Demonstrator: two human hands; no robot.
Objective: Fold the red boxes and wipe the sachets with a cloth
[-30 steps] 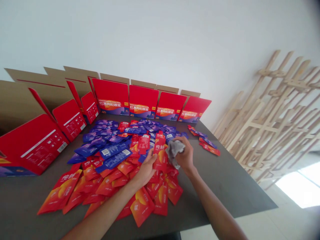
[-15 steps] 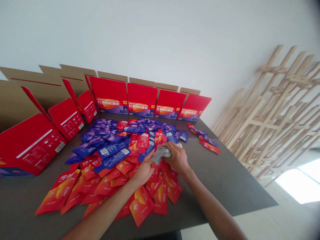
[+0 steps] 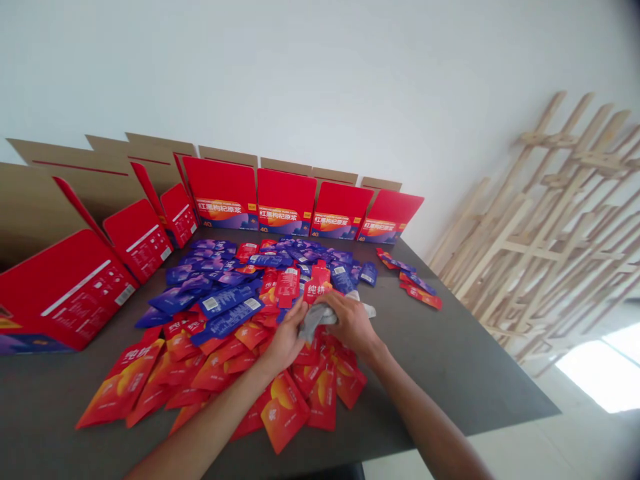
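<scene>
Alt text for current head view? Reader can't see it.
The right hand holds a grey cloth over a red pouch in the left hand, above a heap of red and blue pouches on a dark table. Open red cartons line the table's far and left sides; wooden frames are at right.

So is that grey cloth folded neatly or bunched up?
Bunched up: the grey cloth is creased and gathered in the right hand, edges uneven.

Soft light falls evenly, with white glare on the floor (image 3: 595, 377) and dark right-hand corners
</scene>
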